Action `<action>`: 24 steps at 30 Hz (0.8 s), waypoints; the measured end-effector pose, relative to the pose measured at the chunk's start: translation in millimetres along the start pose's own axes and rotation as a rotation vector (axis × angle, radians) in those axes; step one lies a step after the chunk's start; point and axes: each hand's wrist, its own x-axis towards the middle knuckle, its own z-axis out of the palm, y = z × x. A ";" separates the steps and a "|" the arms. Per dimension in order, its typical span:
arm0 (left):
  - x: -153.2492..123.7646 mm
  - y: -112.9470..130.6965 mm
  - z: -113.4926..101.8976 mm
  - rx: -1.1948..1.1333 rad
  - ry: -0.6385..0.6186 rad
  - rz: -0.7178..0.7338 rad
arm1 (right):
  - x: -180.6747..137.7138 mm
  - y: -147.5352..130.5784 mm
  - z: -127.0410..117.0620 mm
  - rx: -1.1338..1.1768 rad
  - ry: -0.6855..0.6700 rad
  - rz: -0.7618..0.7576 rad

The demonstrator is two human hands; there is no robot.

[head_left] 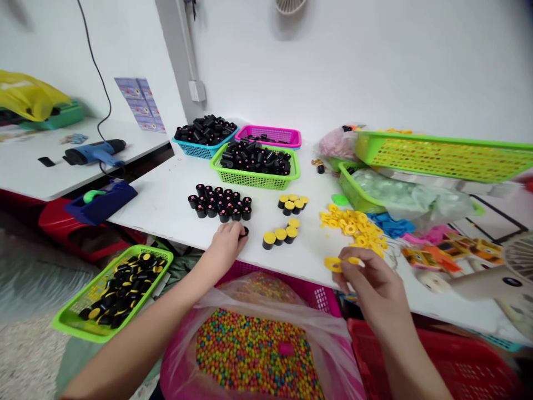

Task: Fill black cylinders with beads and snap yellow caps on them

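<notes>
My left hand (227,247) is closed around a small black cylinder (245,232) at the table's front edge; its fingers hide most of that piece. My right hand (372,280) pinches yellow plastic pieces (332,264) between thumb and fingers, above the front edge. Beyond the left hand, several upright black cylinders (224,214) with pink dots on top stand in a cluster. Between the hands are black cylinders with yellow caps (280,235), some in a slanting row and others in a group behind. Loose yellow ring-shaped pieces (353,224) lie in a heap beyond the right hand.
Green (258,179), blue (200,150) and pink (287,133) baskets of black parts stand at the back. Below the table sit a bag of colourful beads (254,350) and a green basket (70,325) of capped cylinders. Another green basket (441,158) and a fan (518,266) are right.
</notes>
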 end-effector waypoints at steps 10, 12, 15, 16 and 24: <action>-94.4 87.8 -39.2 -0.589 -0.260 0.272 | -64.3 -18.5 71.0 0.418 -0.229 0.213; -99.8 91.4 -35.9 -0.694 -0.240 0.342 | -71.2 -21.3 78.3 0.477 -0.231 0.254; -102.6 91.2 -24.7 -0.754 -0.137 0.477 | -79.3 -25.2 82.1 0.511 -0.184 0.371; -103.1 91.2 -20.9 -0.758 -0.113 0.509 | -81.4 -26.8 82.7 0.515 -0.168 0.401; -118.3 99.8 -18.5 -0.919 -0.205 0.296 | -85.1 -34.2 86.8 0.405 -0.117 0.174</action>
